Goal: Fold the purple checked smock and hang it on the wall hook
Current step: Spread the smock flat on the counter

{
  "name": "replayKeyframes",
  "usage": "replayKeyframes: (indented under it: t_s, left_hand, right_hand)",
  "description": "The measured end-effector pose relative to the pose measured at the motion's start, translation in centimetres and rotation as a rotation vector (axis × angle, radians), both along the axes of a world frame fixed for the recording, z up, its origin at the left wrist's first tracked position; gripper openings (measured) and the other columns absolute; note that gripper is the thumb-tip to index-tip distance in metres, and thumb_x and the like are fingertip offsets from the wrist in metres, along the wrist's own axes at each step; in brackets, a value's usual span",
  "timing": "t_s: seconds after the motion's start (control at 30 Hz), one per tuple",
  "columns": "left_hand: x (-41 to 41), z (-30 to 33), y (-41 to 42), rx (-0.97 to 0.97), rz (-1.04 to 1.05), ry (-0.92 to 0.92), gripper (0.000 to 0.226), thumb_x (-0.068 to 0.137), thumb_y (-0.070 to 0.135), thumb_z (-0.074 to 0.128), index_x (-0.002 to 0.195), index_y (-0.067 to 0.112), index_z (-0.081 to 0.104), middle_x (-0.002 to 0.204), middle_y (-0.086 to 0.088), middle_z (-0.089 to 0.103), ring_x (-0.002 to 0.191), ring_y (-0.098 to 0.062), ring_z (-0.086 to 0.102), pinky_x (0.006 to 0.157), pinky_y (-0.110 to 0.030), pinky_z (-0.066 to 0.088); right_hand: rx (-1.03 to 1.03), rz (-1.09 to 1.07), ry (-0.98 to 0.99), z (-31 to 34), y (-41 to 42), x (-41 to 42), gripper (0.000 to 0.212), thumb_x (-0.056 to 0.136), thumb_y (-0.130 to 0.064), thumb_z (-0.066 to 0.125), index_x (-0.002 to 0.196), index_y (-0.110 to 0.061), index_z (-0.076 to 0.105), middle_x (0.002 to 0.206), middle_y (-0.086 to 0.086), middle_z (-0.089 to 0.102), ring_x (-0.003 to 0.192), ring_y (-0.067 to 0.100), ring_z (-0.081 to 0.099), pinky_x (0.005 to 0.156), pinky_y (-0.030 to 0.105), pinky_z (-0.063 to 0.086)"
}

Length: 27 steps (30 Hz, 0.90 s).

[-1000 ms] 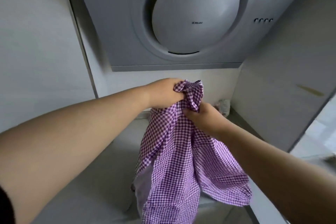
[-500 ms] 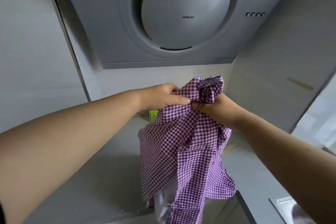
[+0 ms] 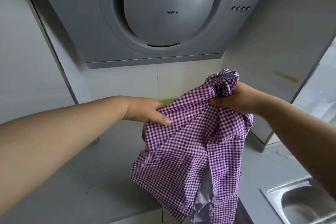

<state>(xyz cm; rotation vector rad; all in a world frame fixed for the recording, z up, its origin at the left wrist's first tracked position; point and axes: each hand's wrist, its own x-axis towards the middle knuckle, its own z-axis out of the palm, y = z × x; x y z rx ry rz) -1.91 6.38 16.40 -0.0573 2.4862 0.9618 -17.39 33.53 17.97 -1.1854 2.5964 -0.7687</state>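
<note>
The purple-and-white checked cotton smock (image 3: 189, 143) hangs in mid-air below the grey metal range hood with the round centre panel (image 3: 163, 14), just fwd of the grey countertop (image 3: 76, 178) under it, w/ the steel sink (image 3: 305, 203) off to the lower right of the hood. Right hand (image 3: 236, 98) is fisted tight round a bunched top end of the cloth, a striped trim poking out above the knuckles. Left hand (image 3: 145, 111) grips the upper left edge, thumb lying flat on the front, other fingers hidden behind the fabric, so how far they curl can't be told. Step in hand looks like the fold, not yet neat: cloth is crumpled, pale lining showing at the bottom. To do it well, prob. spread the two hands apart along the top edge so the fabric drops flat, match edges, then bring one side over the other; keep the bunch from twisting. Long axis runs roughly top-to-bottom, tilted, high end at the right fist, loose hem pointing down toward the counter edge. No wall hook seen.
</note>
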Motion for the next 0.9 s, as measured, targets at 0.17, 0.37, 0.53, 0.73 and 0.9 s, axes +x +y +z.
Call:
replayKeyframes:
  t_s: [0.17, 0.37, 0.53, 0.73, 0.9]
  left_hand:
    - [0.9, 3.1, -5.0, -0.507, 0.096, 0.032, 0.024, 0.097, 0.045, 0.070, 0.115, 0.029, 0.070, 0.118, 0.010, 0.075, 0.099, -0.007, 0.071, 0.086, -0.025, 0.055]
    - [1.8, 4.6, -4.5, -0.557, 0.112, -0.343, 0.069, 0.091, 0.057, 0.075, 0.148, 0.026, 0.052, 0.134, 0.008, 0.063, 0.125, -0.019, 0.061, 0.109, -0.037, 0.047]
    - [1.3, 1.5, 0.0, -0.097, 0.110, 0.082, 0.066, 0.091, 0.048, 0.080, 0.148, 0.032, 0.051, 0.141, 0.013, 0.063, 0.126, -0.006, 0.062, 0.116, -0.034, 0.046]
    - [2.2, -0.8, -2.3, -0.142, 0.430, 0.179, 0.035, 0.104, 0.053, 0.053, 0.117, 0.028, 0.074, 0.112, 0.004, 0.076, 0.103, -0.015, 0.072, 0.098, -0.033, 0.055]
    - [4.6, -1.4, -4.8, 0.001, 0.571, 0.143, 0.030, 0.109, 0.043, 0.051, 0.116, 0.023, 0.072, 0.114, 0.000, 0.077, 0.106, -0.020, 0.072, 0.095, -0.034, 0.055]
  right_hand:
    - [0.090, -0.024, 0.112, 0.1, -0.7, -0.7, 0.046, 0.089, -0.054, 0.068, 0.129, -0.032, 0.065, 0.120, -0.007, 0.069, 0.107, 0.019, 0.065, 0.106, 0.042, 0.049]
    - [0.148, 0.113, 0.204, -0.4, -4.8, 1.2, 0.025, 0.096, -0.043, 0.067, 0.114, -0.025, 0.069, 0.099, -0.007, 0.071, 0.087, 0.011, 0.067, 0.087, 0.033, 0.055]
    - [0.061, 0.214, 0.133, -0.8, -8.3, 3.3, 0.022, 0.098, -0.041, 0.065, 0.115, -0.029, 0.068, 0.102, -0.010, 0.071, 0.091, 0.008, 0.066, 0.090, 0.031, 0.055]
    - [0.059, 0.026, -0.071, -2.0, -8.9, 2.4, 0.047, 0.091, -0.041, 0.071, 0.126, -0.025, 0.044, 0.111, -0.003, 0.062, 0.096, 0.016, 0.063, 0.079, 0.032, 0.054]
    - [0.211, -0.174, -0.036, -5.3, -8.5, 2.1, 0.035, 0.105, -0.026, 0.040, 0.132, -0.012, 0.056, 0.120, 0.013, 0.053, 0.122, 0.036, 0.047, 0.102, 0.042, 0.041]
